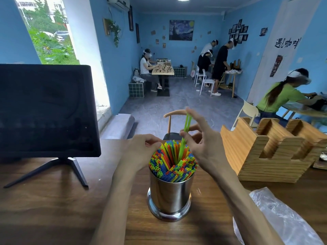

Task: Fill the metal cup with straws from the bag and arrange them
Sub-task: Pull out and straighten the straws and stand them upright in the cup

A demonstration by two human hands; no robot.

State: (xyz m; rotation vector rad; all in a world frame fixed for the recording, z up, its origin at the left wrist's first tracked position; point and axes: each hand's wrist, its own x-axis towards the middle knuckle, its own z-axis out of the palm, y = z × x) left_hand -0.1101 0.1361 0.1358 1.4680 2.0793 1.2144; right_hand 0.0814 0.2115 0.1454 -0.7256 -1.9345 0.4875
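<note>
My forearms enter from the bottom of the frame, either side of the metal cup [169,195], which stands at lower centre on the wooden counter [53,209]. The cup is packed with coloured straws [172,163] nearly to its rim; I judge the filling almost done, with arranging left. The plastic bag [281,220] lies flattened at lower right, and I cannot tell whether any straws remain in it.

Room for moving, largest first: the dark monitor [47,110] on its stand occupies the left, well apart from the cup; the wooden holder [269,151] stands at right, near my right forearm. Between them the counter is open. The far counter edge runs just behind the cup.

My right hand [203,147] pinches two green straws [185,131], their lower ends among the bundle. My left hand [139,152] is curled against the bundle's left side; whether it grips any straw, I cannot tell.
</note>
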